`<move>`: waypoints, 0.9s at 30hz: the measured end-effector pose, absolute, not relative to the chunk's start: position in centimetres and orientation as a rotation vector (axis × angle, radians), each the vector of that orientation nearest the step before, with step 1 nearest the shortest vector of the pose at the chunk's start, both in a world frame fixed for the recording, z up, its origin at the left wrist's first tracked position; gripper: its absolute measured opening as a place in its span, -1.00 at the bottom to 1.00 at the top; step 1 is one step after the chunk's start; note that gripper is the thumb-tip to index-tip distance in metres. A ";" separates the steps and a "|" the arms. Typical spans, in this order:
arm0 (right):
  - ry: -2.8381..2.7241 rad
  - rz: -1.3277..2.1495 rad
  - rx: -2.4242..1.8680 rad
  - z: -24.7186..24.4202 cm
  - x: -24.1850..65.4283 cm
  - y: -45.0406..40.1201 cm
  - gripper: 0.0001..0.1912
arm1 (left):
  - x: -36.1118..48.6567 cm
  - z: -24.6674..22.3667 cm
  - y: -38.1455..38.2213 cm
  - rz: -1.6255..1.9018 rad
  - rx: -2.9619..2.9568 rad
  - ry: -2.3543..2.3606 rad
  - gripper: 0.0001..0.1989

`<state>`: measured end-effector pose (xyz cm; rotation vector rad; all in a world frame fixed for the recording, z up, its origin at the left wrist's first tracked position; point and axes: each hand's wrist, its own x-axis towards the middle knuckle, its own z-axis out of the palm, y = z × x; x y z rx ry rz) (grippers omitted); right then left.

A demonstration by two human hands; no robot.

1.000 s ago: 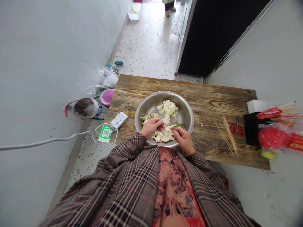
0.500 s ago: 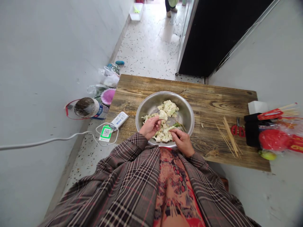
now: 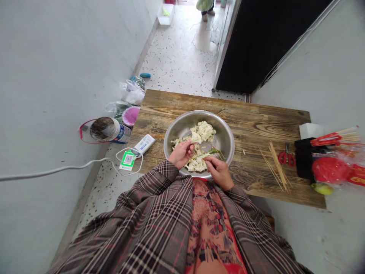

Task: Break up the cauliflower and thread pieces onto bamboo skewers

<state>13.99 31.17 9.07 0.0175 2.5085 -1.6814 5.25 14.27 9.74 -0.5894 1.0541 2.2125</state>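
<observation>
A wide steel bowl [image 3: 228,141] holds pieces of cauliflower [image 3: 205,130], with a larger clump toward its far side. Over the bowl's left half, my left hand [image 3: 181,154] is closed, pinching a pale cauliflower floret [image 3: 196,137] at its fingertips. My right hand [image 3: 219,172] reaches over the near right rim, thumb and fingers pressed together. Whatever is in that pinch is too small to make out. Thin sticks [image 3: 219,152] and a bit of green lie in the bowl just beyond the right hand.
On the wooden table [image 3: 256,118], bamboo skewers [image 3: 278,167] and red-handled scissors [image 3: 286,156] lie right of the bowl, near a black holder [image 3: 303,158]. A white device [image 3: 144,144] with a cable sits left. A bucket [image 3: 110,130] stands beside the table; a person [image 3: 205,7] is far ahead.
Both hands keep nearly the same pose over the bowl, the left still pinching the floret. The person far ahead has shifted slightly.
</observation>
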 end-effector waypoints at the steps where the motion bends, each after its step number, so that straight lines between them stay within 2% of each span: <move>1: 2.507 -1.685 0.019 9.0 14.0 31.2 -0.71 | 5.3 9.8 14.3 2.215 -0.586 1.055 -0.75; 14: 2.511 -1.688 0.028 8.9 14.2 31.5 -0.71 | 5.3 9.9 13.7 2.144 -0.606 1.069 -0.83; 27: 2.586 -1.589 -0.074 8.4 14.2 32.2 -0.70 | 5.3 10.5 13.5 2.091 -0.528 1.073 -0.79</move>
